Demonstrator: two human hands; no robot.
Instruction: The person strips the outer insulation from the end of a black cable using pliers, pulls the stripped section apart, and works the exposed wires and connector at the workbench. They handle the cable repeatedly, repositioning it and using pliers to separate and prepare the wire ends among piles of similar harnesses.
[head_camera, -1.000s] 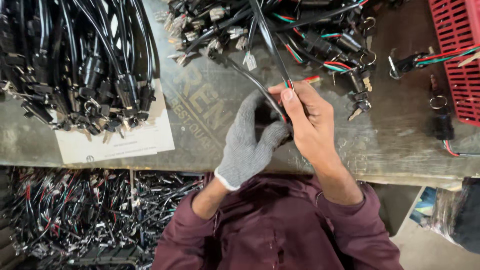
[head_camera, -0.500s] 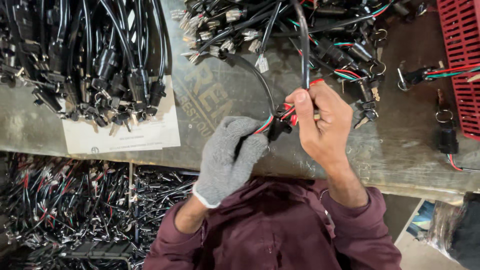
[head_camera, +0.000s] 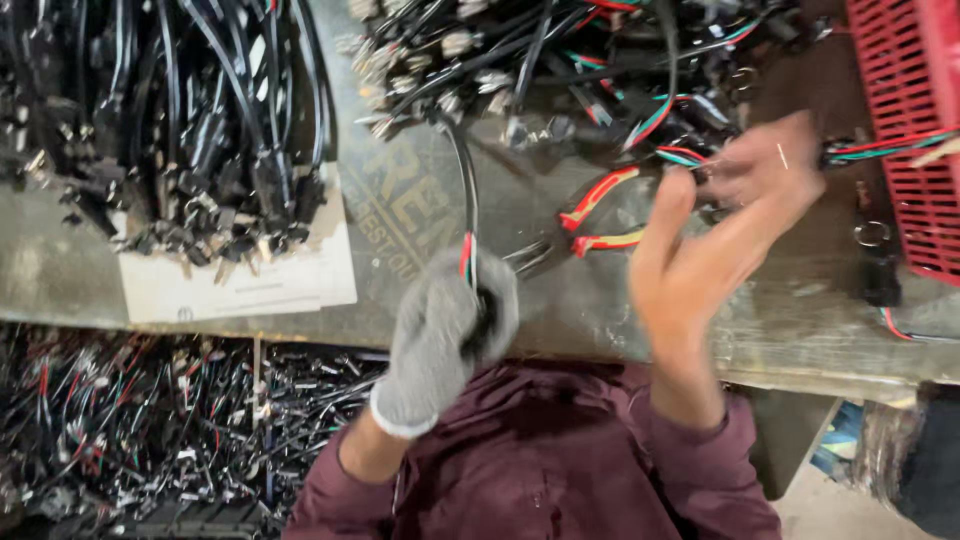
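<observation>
Black cable (head_camera: 468, 190), red and green inner wires bared at lower end, clenched in gloved left hand (head_camera: 445, 335) at frame centre. Bare right hand (head_camera: 720, 225) at 3 o'clock, blurred, fingers spread, released. Red-handled pliers (head_camera: 595, 215) on workbench (head_camera: 80, 270) between.

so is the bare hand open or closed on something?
Open. The right hand is motion-blurred with fingers spread above the bench, gripping nothing visible; the gloved left hand is closed around the black cable.
</observation>
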